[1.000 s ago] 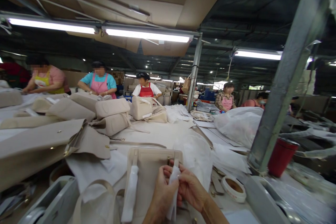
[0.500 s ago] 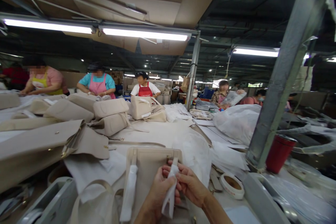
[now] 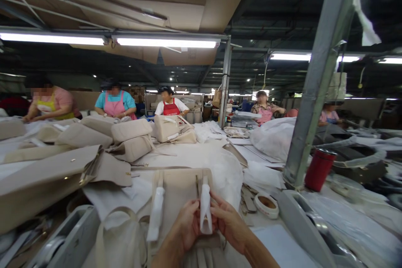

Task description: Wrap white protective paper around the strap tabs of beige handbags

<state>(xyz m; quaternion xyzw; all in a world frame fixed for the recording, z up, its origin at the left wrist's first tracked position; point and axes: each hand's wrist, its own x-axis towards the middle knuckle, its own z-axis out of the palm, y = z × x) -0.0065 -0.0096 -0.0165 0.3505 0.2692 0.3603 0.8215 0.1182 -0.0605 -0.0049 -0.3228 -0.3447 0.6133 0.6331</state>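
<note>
A beige handbag (image 3: 179,192) lies flat before me on the table. White wrapping sheet (image 3: 205,203) is folded lengthwise around its right-hand handle. My left hand (image 3: 187,222) closes on the left side of this sheet, its fingertips partly hidden behind it. From the other side my right hand (image 3: 228,219) pinches the sheet's right edge, with the fingers curled behind. The sheet's lower end gapes towards me. On the bag's left, a second handle wrapped in white (image 3: 156,213) lies untouched.
Tape dispensers (image 3: 67,234) flank me left and right. A tape roll (image 3: 266,206) and a red tumbler (image 3: 320,169) stand to the right, near a metal post (image 3: 303,134). Beige bags (image 3: 132,134) pile up at the left. Several co-workers (image 3: 114,102) stand across the table.
Both hands have drawn the white sheet up around the right handle, and it now stands more upright and folded. My right hand has shifted to its right edge. The view has turned slightly right.
</note>
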